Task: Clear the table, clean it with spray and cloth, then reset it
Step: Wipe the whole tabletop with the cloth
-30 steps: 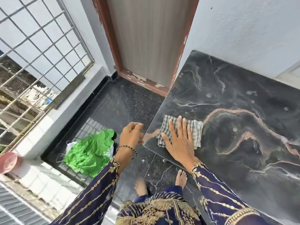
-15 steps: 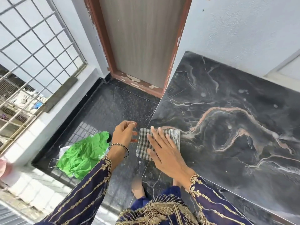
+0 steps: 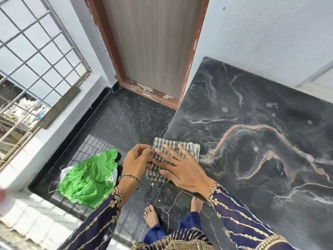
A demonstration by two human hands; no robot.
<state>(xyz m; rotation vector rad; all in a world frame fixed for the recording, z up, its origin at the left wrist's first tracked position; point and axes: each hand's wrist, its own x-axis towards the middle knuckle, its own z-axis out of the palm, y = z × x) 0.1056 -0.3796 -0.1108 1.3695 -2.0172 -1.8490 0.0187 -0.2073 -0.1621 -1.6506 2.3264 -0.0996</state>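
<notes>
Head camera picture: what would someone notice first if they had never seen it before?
Probably the right hand pressed flat on the checked cloth at the left edge of the dark marble table, with the left hand curled beside the cloth's overhanging end. Next comes the bright green bag, lying crumpled on the dark floor to the left, below the window grille.

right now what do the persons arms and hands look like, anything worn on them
The left sleeve and right sleeve are sheer navy-blue fabric stitched with gold leafy vines and gold-edged cuffs. A thin dark beaded bangle circles the left wrist. The left hand and right hand are ungloved.
</notes>
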